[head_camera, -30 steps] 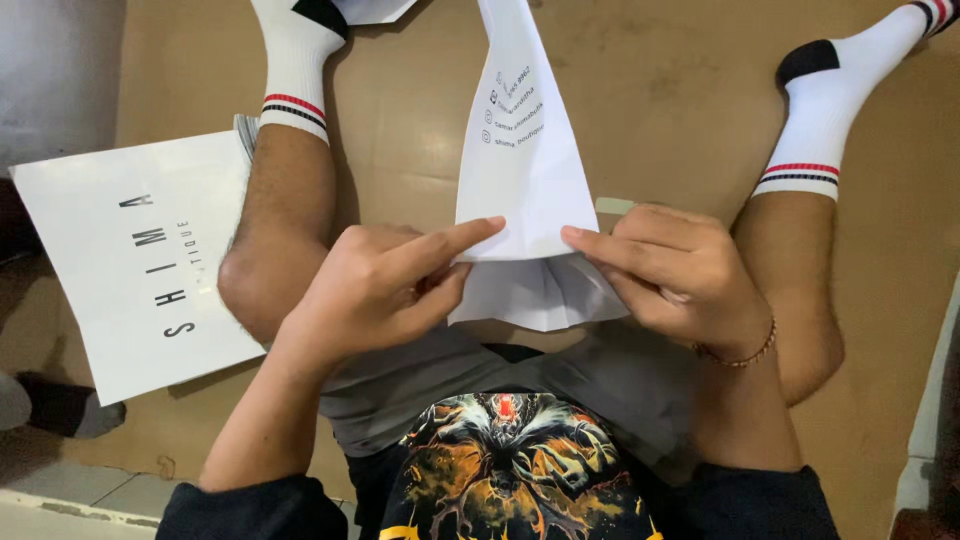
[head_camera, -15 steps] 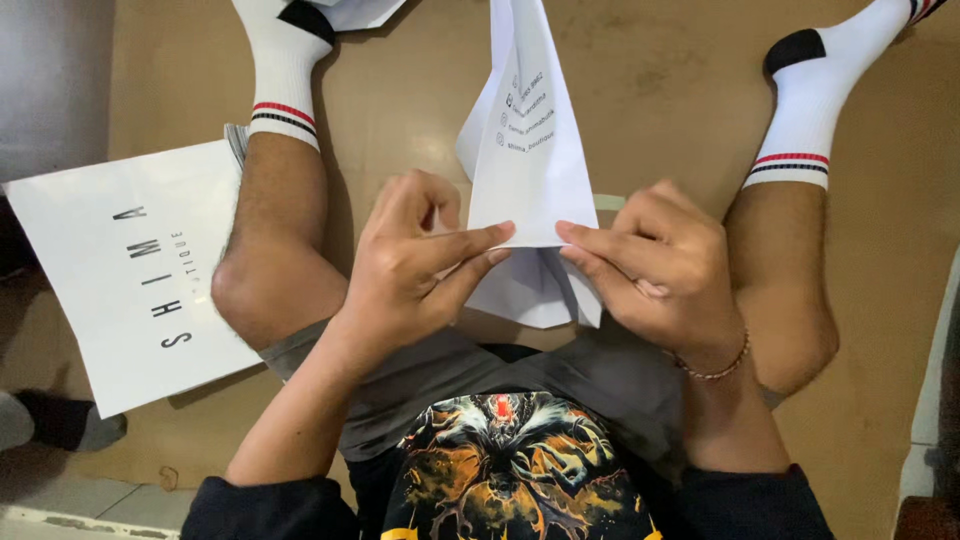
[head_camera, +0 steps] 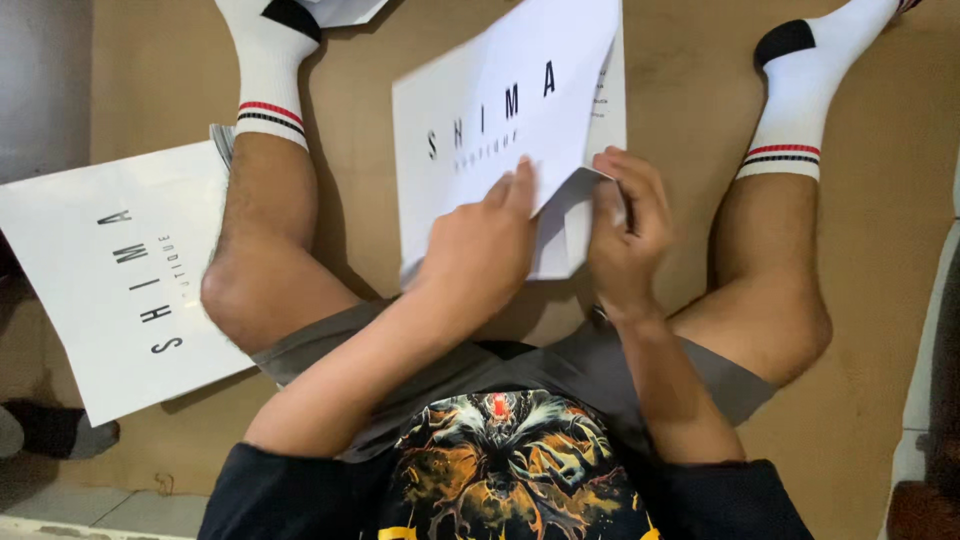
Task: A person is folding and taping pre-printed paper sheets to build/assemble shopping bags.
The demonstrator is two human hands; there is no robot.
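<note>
Where two hands meet: left hand (head_camera: 480, 255), right hand (head_camera: 625, 235), one white sheet (head_camera: 500, 130) (another (head_camera: 110, 280) aside).

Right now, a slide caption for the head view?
Both hands, left hand and right hand, fold a white paper bag between outstretched legs.

Both forearms reach forward toward 12 o'clock from the body. The left hand (head_camera: 480, 245) lies palm down, fingers together and stretched toward 1 o'clock, thumb tucked beneath. The right hand (head_camera: 625, 235) is curled, knuckles up, fingers bent in a pinch, just beside the left at 3 o'clock.
</note>
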